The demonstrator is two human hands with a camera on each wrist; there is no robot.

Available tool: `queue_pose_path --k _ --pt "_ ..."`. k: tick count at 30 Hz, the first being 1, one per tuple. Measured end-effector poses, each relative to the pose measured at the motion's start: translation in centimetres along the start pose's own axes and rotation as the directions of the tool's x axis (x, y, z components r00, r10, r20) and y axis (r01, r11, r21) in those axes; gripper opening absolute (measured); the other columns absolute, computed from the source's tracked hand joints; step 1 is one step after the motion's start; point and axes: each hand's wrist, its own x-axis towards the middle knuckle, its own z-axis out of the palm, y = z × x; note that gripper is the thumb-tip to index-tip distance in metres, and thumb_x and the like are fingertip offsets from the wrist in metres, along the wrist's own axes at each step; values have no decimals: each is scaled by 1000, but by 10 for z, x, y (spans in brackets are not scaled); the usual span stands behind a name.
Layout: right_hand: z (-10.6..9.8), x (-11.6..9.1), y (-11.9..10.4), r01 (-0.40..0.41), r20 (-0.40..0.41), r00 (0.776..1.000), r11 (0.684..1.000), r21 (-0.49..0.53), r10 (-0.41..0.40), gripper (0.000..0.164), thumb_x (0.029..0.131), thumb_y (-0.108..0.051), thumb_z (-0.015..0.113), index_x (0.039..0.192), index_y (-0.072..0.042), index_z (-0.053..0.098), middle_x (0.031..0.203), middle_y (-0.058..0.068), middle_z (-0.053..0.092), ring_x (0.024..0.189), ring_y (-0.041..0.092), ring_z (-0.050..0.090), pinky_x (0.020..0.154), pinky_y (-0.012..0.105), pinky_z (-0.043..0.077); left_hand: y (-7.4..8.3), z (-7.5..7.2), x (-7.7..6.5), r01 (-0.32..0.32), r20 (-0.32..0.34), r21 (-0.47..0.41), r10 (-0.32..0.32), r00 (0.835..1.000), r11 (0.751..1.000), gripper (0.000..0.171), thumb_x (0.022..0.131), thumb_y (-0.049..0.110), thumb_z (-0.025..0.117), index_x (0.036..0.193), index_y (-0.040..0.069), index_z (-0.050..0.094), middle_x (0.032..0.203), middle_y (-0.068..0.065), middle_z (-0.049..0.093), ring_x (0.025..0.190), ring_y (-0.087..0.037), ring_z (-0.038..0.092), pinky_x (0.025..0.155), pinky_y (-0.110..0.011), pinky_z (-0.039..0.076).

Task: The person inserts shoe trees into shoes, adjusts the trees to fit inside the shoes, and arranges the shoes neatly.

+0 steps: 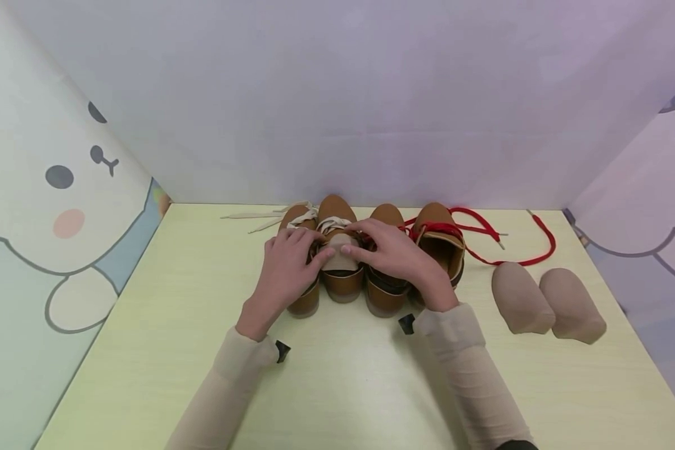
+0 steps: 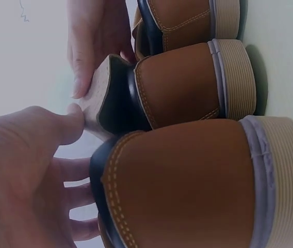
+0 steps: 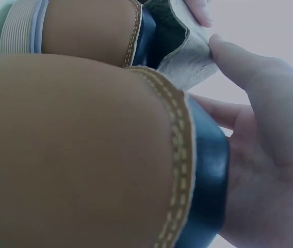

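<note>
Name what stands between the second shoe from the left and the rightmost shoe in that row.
One brown shoe with red laces stands there, partly hidden by the right grip; the head view shows this.

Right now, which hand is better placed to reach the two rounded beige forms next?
Probably the right hand: the forms lie on the right, nearer to it; the left hand is farther off.

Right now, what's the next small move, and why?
I'd probably smooth the beige flap down onto the brown shoe, second from left: left grip and right grip both touch it, and its edge bows up above the opening.
</note>
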Motion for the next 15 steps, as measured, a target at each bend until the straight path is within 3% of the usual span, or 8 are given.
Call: queue_pose_path --k 15 --pt "2 4 4 19 -29 999 1000 0 -19 50 101 -48 66 141 -19 61 132 2 65 114 23 64 100 46 55 3 8 1 25 -60 7 -25 998 1000 46 103 54 56 127 17 69 134 -6 69 132 -35 51 111 -64 36"
